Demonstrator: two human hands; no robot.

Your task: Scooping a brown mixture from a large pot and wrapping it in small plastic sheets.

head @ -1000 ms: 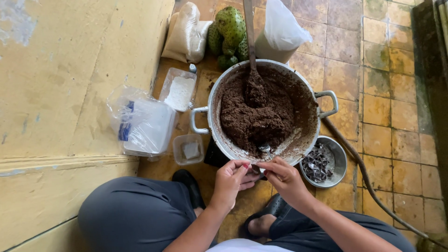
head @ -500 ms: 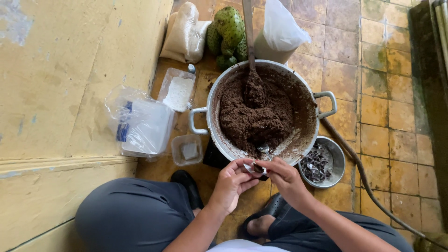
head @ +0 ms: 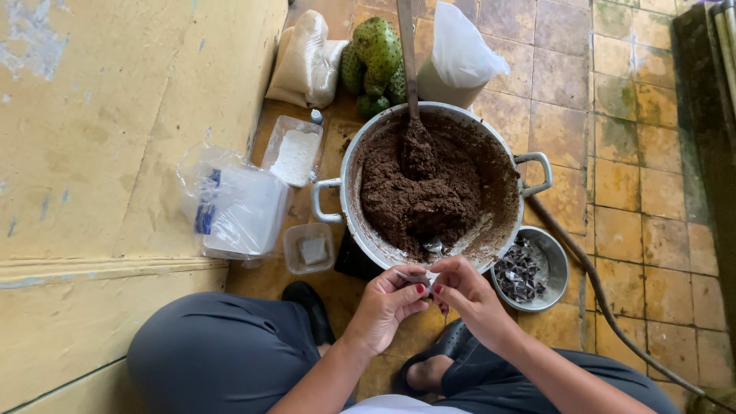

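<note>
Hands: the left hand (head: 383,303) and right hand (head: 464,287) meet at the pot's near rim, fingertips pinched together on a small thin wrapper (head: 414,277); both are narrowly closed on it.
Pot: a 2-handled metal pot (head: 537,162) sits on the tiled floor (head: 644,192), holding a thick dark brown paste (head: 418,199) with a wooden spoon (head: 410,84) standing in it.
Technique: judged from the grip, the wrapper wants steady tension from both thumbs, kept close over the pot.
Small bowl: a metal bowl (head: 553,264), just right of the hands, holds dark folded pieces.
Plastic tubs: a small clear tub (head: 308,249) and a flat tray (head: 294,153) with white contents lie left of the pot.
Far side: green bumpy fruit (head: 376,50) between 2 filled bags.
</note>
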